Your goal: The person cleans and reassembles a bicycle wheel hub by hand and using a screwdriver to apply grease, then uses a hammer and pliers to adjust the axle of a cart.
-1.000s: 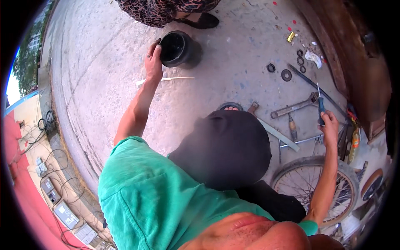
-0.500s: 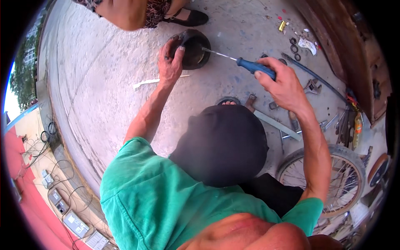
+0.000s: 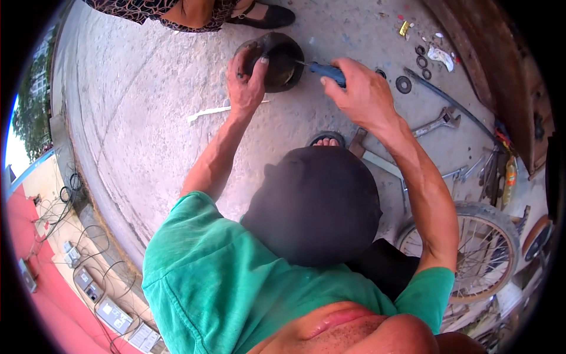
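Observation:
A dark, round, hollow piece like a thick-walled bowl (image 3: 281,41) is tilted above the concrete, its opening toward me. My left hand (image 3: 246,85) is closed on its left side, the thumb over the rim and the fingers on the outer wall. In my right hand (image 3: 367,97) is a screwdriver (image 3: 328,72) with a blue handle. Its thin shaft points left and reaches the right rim of the hollow piece; where exactly the tip rests I cannot tell.
Rubber rings (image 3: 403,84), an adjustable wrench (image 3: 439,121), a hammer (image 3: 358,141) and a dark rod (image 3: 451,106) lie to the right. A spoked wheel (image 3: 471,253) is at lower right. Beyond the hollow piece is another person's black shoe (image 3: 268,16). A white strip (image 3: 209,112) lies left.
My right hand has moved left and slightly up, bringing the screwdriver's handle close to the hollow piece; less of its shaft shows. The left hand and the piece have shifted slightly right and up.

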Action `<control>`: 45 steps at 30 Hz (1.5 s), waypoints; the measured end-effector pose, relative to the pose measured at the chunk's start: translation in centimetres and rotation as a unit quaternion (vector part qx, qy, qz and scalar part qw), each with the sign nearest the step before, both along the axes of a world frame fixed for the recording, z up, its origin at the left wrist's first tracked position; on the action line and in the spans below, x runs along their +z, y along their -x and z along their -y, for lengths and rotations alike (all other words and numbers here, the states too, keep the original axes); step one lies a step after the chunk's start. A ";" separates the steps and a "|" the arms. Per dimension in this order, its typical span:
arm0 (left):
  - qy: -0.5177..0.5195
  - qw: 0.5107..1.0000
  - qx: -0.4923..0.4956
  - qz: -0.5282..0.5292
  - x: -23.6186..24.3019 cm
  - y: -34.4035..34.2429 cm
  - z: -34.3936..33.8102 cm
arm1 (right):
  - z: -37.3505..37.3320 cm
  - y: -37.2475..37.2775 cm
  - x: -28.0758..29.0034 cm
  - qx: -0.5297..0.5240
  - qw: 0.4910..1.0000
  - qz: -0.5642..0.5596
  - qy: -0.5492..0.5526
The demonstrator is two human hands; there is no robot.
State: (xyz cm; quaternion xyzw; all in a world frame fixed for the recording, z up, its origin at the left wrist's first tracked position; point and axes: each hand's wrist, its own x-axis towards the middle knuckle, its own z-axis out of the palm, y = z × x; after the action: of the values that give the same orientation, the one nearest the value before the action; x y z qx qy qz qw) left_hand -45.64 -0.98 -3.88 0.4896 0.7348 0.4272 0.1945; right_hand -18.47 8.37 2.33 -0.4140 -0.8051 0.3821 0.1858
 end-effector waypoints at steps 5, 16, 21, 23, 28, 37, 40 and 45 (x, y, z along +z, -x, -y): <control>-0.019 0.999 0.021 0.024 -0.8 -0.3 -0.5 | 0.2 -0.4 0.7 0.080 0.989 0.039 -0.114; -0.049 0.992 0.016 0.115 0.1 -0.5 -0.8 | -0.5 -1.5 3.4 0.032 0.997 -0.047 -0.059; -0.055 0.989 0.022 0.138 0.6 -0.7 -1.0 | -0.2 1.5 -0.8 -0.044 0.996 -0.066 -0.042; -0.053 0.988 0.023 0.145 0.8 -1.1 -1.1 | -0.3 2.4 -1.8 -0.061 0.996 -0.045 -0.052; -0.049 0.988 0.031 0.144 0.6 -1.3 -1.1 | 0.7 4.5 -3.0 -0.055 0.996 -0.013 -0.076; -0.062 0.989 0.025 0.129 0.2 -0.7 -1.2 | 0.2 5.3 -4.3 -0.097 0.991 -0.061 0.063; -0.061 0.989 0.026 0.134 0.0 -0.5 -1.2 | 0.2 5.2 -4.1 -0.088 0.989 -0.059 0.103; -0.055 0.989 0.022 0.134 0.0 -0.4 -1.1 | 0.7 5.1 -3.9 -0.086 0.979 -0.100 0.155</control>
State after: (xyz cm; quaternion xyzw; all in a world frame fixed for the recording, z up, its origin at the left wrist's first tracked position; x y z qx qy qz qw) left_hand -45.26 0.14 -3.83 0.4213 0.6881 0.5330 0.2548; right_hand -23.58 7.69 -1.57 -0.4653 -0.6747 0.5243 0.2312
